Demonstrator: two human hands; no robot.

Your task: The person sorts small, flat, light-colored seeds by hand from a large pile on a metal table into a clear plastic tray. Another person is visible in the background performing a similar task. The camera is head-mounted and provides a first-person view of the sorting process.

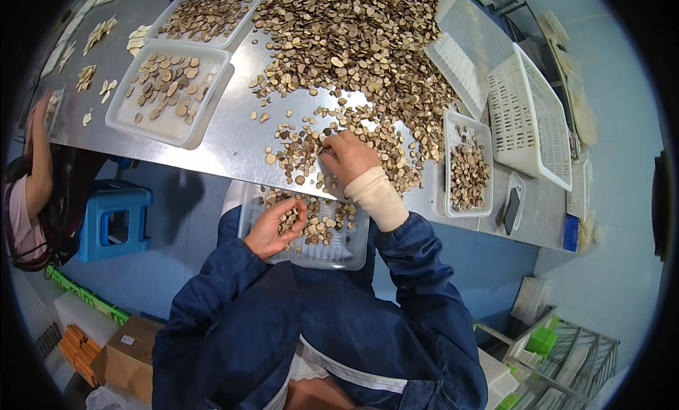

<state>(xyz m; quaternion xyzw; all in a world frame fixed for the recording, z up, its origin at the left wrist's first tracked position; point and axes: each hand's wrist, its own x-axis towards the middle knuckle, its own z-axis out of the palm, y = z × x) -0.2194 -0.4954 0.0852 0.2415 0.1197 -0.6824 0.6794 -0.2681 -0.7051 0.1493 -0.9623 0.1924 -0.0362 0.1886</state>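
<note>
A large heap of dried round slices [366, 44], brown-rimmed and pale inside, spreads over the steel table [217, 150]. At its near edge, my right hand [351, 158] has its thumb and fingers bent down among loose slices [299, 150]. Whether a slice is pinched there is hidden. My left hand [276, 228] is curled above a clear plastic tray [339, 259] on my lap, partly under the table edge. Slices [318, 227] lie scattered in that tray. Some show between my left thumb and fingers; I cannot tell if they are held.
Two translucent trays of slices [114, 113] [154, 36] stand at left, a smaller tray [469, 211] at right. Beyond it are a white plastic basket [512, 107] and a dark phone-like object [512, 211]. Another person's arm [40, 160] and a blue stool [114, 192] are at left.
</note>
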